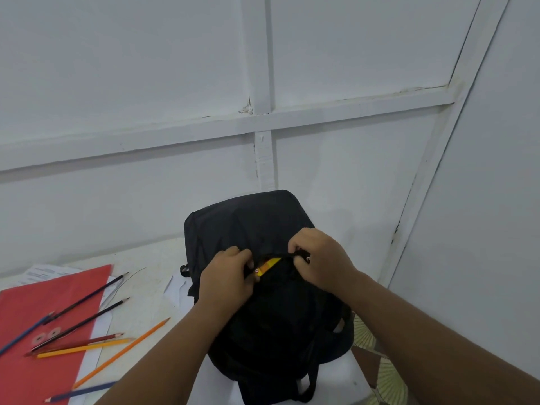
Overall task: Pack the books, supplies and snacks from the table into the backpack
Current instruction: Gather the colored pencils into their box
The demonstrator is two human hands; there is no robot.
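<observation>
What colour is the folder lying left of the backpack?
Red folder, clearest in the head view.

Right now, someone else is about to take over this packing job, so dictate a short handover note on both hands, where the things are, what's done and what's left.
Left hand: grips the near edge of the black backpack opening.
Right hand: fingers pinch the zipper pull at the far end of the opening.
Done: a yellow packet shows inside the partly open slot.
Left: coloured pencils and two round sharpeners lie on the red folder, papers beneath, all left of the backpack on the table. Pack them, then zip up.
</observation>
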